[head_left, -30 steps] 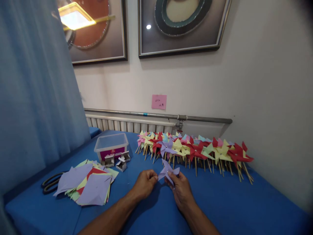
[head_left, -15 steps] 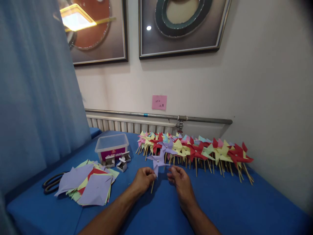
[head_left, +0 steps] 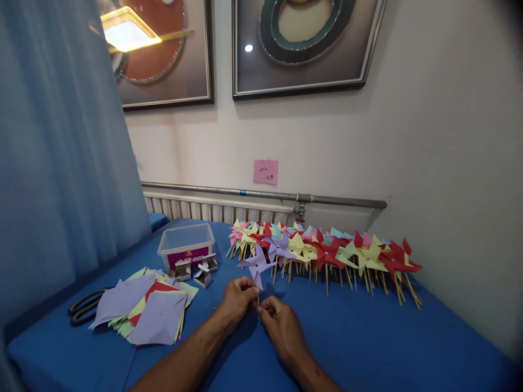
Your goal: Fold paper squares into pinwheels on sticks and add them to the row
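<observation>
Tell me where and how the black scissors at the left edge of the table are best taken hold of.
Take the scissors by the dark handle loops, the only part that shows. The blades seem to run right, under the pile of paper squares. Come from above on the near left side, where the blue table lies bare, and draw them out leftward, probably without lifting the paper.

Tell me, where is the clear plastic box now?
In the head view, the clear plastic box stands on the blue table, left of centre, behind the small metal boxes and left of the pinwheel row.
</observation>
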Motion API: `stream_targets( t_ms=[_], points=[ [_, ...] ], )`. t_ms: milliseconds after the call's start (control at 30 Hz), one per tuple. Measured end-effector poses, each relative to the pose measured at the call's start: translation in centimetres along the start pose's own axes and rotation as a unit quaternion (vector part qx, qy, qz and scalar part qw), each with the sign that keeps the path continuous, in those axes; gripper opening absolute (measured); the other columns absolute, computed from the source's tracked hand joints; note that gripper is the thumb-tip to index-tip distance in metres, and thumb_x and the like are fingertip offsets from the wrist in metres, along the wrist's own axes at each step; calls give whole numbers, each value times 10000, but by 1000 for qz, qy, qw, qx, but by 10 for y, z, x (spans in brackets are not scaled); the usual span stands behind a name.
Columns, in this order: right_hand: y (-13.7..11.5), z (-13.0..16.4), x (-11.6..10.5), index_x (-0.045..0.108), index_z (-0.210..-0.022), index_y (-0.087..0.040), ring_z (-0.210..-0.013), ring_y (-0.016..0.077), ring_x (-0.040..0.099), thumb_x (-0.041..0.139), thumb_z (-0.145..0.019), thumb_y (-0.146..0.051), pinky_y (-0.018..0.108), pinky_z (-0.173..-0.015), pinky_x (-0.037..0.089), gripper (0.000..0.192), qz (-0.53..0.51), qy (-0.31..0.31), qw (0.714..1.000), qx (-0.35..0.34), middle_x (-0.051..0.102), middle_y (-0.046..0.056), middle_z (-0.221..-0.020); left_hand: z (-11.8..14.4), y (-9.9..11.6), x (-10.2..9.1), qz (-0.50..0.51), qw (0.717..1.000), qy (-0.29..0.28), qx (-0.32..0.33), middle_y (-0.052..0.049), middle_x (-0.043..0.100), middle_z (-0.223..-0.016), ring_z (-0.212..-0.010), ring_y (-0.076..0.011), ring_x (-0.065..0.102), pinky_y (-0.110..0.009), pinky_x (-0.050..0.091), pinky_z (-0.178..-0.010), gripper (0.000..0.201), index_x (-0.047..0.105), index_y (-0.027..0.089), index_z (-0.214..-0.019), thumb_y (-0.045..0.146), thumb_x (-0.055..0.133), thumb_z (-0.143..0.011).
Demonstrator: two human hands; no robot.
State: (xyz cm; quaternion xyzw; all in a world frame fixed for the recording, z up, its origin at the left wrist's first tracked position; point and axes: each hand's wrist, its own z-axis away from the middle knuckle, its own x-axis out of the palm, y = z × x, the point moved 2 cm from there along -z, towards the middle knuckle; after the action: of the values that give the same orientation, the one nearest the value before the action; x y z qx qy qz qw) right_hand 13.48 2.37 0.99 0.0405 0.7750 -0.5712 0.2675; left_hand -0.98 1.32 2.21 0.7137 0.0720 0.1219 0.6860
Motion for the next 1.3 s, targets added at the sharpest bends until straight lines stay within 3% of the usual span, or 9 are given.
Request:
stream_targets(
  t_ms=[267,400,533,667,767,900,1000,1300],
  points=[
    [1,1,2,660,-736,-225,-614,162,609,588,-847,-236,256,-578,348,132,47,23,999,2,696,5,-660,0,-3,-1,-27,999,-9,21,14,583,-537,-498,-115,486,-251,348,-534,381,615,165,-685,509,757,-607],
    [7,-2,-19,670,-726,-225,-613,165,615,602,-847,-264,250,-574,360,144,48,61,997,25,707,8,-662,-1,-5,-3,-55,998,-11,11,24,583,-552,-488,-115,483,-247,340,-518,402,648,158,-749,515,752,-596],
    [23,-7,-72,679,-722,-228,-605,189,628,596,-838,-311,271,-598,394,164,44,108,993,13,716,19,-659,-4,-11,-6,-92,996,-17,-2,42,529,-507,-458,-110,455,-244,311,-495,381,634,163,-721,514,735,-613],
    [52,-12,-148,691,-716,-236,-640,220,652,605,-818,-363,293,-620,403,184,92,216,971,35,737,38,-684,-7,-17,-6,-105,994,-24,10,39,528,-528,-477,-113,467,-243,317,-504,374,624,164,-705,513,741,-638],
    [78,-13,-201,690,-725,-221,-638,229,657,574,-823,-321,299,-622,392,182,168,237,954,78,729,57,-665,-7,-21,-6,-128,991,-31,10,43,523,-533,-487,-114,457,-245,315,-512,367,616,171,-700,510,748,-649],
    [104,-9,-242,678,-747,-217,-681,236,667,529,-867,-292,305,-638,381,206,273,263,919,109,730,77,-701,-6,-20,-5,-158,986,-48,7,51,505,-525,-501,-118,440,-248,304,-523,317,621,176,-715,476,717,-678],
    [111,-10,-247,701,-817,-207,-729,237,687,515,-909,-291,301,-653,393,224,295,263,911,119,747,94,-767,-5,-19,-6,-168,984,-50,3,51,500,-526,-504,-125,437,-253,301,-528,282,619,184,-715,449,709,-685],
    [108,-21,-230,729,-856,-210,-738,222,680,536,-930,-269,296,-650,369,215,332,239,904,128,748,80,-765,-5,-22,-6,-171,983,-60,0,50,474,-523,-499,-127,395,-255,261,-523,235,593,203,-699,423,676,-691]
  ],
)
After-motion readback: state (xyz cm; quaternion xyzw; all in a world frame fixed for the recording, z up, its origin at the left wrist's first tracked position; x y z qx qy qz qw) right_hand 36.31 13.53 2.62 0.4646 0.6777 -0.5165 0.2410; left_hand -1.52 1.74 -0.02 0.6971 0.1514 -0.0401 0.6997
